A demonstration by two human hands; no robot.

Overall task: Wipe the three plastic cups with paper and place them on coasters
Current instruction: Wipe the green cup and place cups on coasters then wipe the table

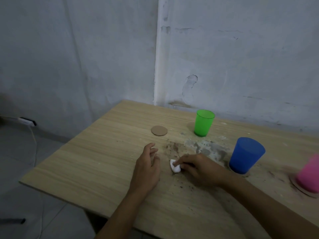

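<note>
**Green cup waiting, paper wad under the right fingers**

The right hand is pressing its curled fingers down on a small white wad of paper lying on the wooden table, pinching it against the surface. The left hand is hovering just beside it, fingers loosely curled and holding nothing.

The blue cup is standing upright on a coaster whose edge is peeking out at its base, and the pink cup, blurred at the right edge, is sitting on another coaster. The green cup is standing upright on the bare table near the wall, well apart from the empty coaster to its left. So the green cup looks like the one remaining.

It is probably going to handle as a light, thin, slightly springy thing with smooth walls, easy to tip or squash. The left hand is likely best wrapping around its middle, gently, while the paper is working around the rim and inside. The paper itself is soft and crushable, so it needs bunching in the fingertips. Grit and stains are covering the table between the hands and the cups, which could dirty the wad.
</note>
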